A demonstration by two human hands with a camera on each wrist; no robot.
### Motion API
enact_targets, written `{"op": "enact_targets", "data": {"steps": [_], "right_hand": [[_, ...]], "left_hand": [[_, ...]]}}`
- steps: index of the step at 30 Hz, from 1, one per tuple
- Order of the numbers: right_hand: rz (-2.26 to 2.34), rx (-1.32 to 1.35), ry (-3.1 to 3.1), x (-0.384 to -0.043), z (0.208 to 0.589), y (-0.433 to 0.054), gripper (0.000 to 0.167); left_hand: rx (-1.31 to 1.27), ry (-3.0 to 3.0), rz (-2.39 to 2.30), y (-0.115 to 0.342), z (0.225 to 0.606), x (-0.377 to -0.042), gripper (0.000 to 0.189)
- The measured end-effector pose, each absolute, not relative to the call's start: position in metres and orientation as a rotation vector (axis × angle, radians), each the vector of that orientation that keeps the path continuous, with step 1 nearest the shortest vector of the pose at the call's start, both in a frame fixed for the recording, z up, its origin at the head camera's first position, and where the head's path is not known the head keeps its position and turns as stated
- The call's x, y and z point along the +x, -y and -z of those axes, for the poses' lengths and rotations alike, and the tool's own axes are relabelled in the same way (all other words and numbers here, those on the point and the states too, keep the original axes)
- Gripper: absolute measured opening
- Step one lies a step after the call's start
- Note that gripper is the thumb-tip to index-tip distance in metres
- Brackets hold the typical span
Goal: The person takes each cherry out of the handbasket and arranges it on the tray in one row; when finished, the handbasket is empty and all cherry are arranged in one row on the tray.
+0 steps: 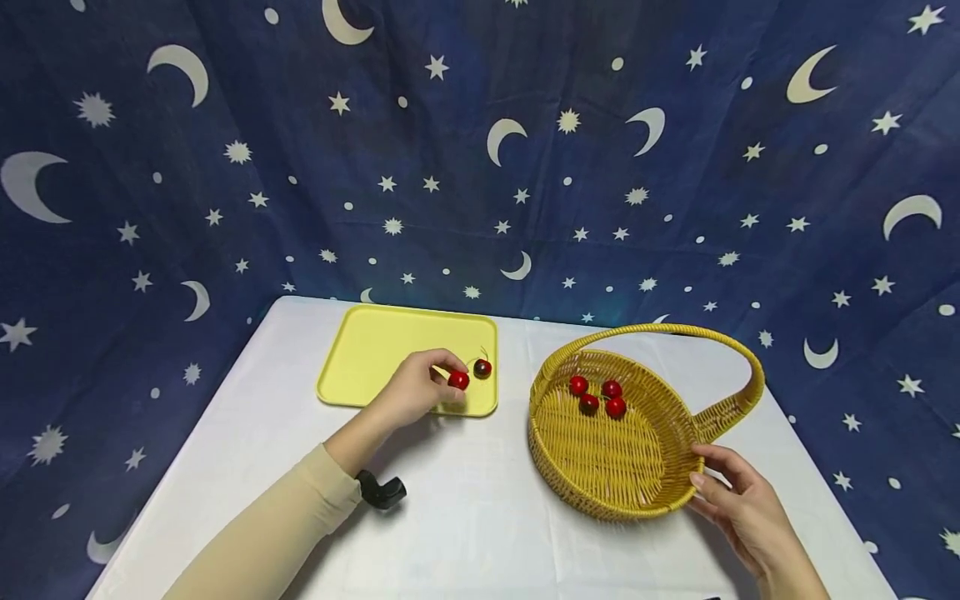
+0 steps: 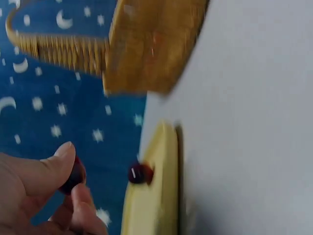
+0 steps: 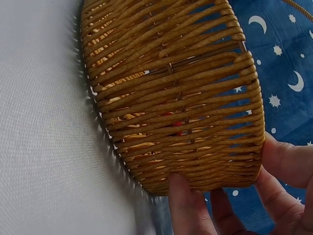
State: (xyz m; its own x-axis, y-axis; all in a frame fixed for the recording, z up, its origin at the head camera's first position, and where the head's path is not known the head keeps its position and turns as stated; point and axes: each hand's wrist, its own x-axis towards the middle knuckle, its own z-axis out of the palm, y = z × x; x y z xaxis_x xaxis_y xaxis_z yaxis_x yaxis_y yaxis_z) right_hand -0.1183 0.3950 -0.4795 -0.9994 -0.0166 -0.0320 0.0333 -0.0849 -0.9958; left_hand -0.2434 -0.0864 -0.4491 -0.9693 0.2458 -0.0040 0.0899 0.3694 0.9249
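Observation:
Over the right part of the yellow tray, my left hand pinches a dark red cherry between thumb and fingers. In the left wrist view that cherry shows raised beside the tray. A second cherry with a thin stem lies on the tray, just right of the held one. My right hand grips the rim of the woven basket at its right side, thumb at the rim and fingers against the outer wall. Several cherries lie together inside the basket toward its back.
The basket's tall handle arches over its back right side. A black curved piece sits at the left wrist by the sleeve. White cloth covers the table, and a dark blue curtain with moons and stars hangs behind.

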Motion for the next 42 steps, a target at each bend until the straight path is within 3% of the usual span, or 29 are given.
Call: {"op": "enact_targets", "data": {"steps": [6,15,28,42], "right_hand": [[2.265,0.052,-2.130,-0.121,0.479,-0.392,0.044],[2.317,-0.028,-2.074,-0.118,0.479,-0.394,0.046],[2.292,0.007,-2.087,-0.117,0.476,-0.394,0.045],[2.276,0.077,-2.118,-0.118,0.477,-0.393,0.044]], "left_hand": [[0.126,-2.584,-1.575,0.103,0.466,-0.281,0.029],[0.176,-2.691,-1.379,0.089,0.488,-0.307,0.029],[0.183,-2.716,-1.295,0.078,0.488,-0.312,0.030],[0.214,-2.609,-1.456,0.085,0.473,-0.299,0.044]]}}
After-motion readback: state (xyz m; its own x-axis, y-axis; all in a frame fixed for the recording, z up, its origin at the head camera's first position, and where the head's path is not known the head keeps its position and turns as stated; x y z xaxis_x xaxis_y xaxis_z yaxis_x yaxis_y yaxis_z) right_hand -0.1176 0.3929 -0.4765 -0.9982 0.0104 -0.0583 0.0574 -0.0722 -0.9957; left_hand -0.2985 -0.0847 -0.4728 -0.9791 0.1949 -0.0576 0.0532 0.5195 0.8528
